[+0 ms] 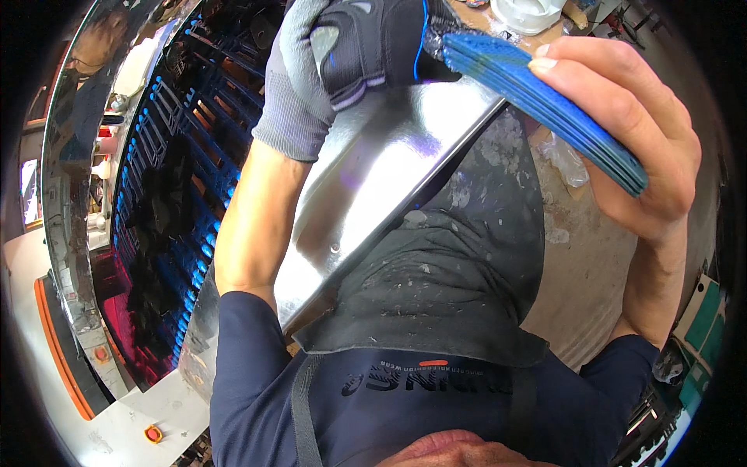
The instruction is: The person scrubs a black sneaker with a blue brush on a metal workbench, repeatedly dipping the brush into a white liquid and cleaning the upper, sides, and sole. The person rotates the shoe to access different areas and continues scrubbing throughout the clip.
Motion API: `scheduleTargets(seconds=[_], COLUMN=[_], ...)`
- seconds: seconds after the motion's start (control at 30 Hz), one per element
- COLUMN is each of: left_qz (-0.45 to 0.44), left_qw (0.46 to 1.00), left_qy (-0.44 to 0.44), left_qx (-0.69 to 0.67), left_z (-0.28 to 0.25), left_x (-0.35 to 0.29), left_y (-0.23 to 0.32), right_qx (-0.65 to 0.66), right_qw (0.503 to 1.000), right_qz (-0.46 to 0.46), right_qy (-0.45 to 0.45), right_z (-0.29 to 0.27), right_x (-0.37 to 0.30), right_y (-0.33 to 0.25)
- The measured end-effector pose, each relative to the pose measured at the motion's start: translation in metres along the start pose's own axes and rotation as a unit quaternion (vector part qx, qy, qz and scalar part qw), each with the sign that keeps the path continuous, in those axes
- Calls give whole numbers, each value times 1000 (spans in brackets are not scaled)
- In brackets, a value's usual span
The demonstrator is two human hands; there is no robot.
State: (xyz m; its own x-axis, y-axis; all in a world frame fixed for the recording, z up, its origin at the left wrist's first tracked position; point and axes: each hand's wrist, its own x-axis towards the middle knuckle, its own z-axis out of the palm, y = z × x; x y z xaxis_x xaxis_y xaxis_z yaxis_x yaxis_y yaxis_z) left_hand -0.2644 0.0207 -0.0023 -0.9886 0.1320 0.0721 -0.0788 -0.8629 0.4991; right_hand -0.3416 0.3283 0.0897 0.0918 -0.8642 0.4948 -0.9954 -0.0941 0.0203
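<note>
My left hand (298,86), in a grey knit glove, grips a black shoe (381,47) with thin blue trim at the top of the head view. The shoe is partly cut off by the upper edge. My bare right hand (642,128) is closed around a flat blue tool (545,109) with long grooves along its side. Its dark, rough tip meets the shoe's edge or lies just in front of it; I cannot tell which. Below both hands slants a shiny metal sheet (373,171), beside the dark, stained apron (443,265) over my lap.
On my left runs a rack or conveyor of dark rods with blue ends (167,194). A white machine surface (124,436) with a red and yellow button (153,433) is nearer. A white container (529,14) and a crumpled clear bag (566,159) are at the right. Green panels (700,319) stand far right.
</note>
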Motion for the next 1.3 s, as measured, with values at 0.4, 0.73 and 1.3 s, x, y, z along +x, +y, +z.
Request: scheduleTargets(seconds=[0.4,0.73,1.3], left_qz=[80,105,102], left_qw=[988,953,984], left_qy=[29,-83,134], left_qx=[130,270,52], left_z=[-12,-25,-64], left_x=[1,1,-59], left_y=[-5,-4,-70], right_qx=[-171,-223,584], right_qw=[969,966,617], right_qz=[-117,-114,370], right_qy=[-132,-66,375], right_z=[-18,13,166], right_x=[-6,-27,-30], right_y=[5,4,-9])
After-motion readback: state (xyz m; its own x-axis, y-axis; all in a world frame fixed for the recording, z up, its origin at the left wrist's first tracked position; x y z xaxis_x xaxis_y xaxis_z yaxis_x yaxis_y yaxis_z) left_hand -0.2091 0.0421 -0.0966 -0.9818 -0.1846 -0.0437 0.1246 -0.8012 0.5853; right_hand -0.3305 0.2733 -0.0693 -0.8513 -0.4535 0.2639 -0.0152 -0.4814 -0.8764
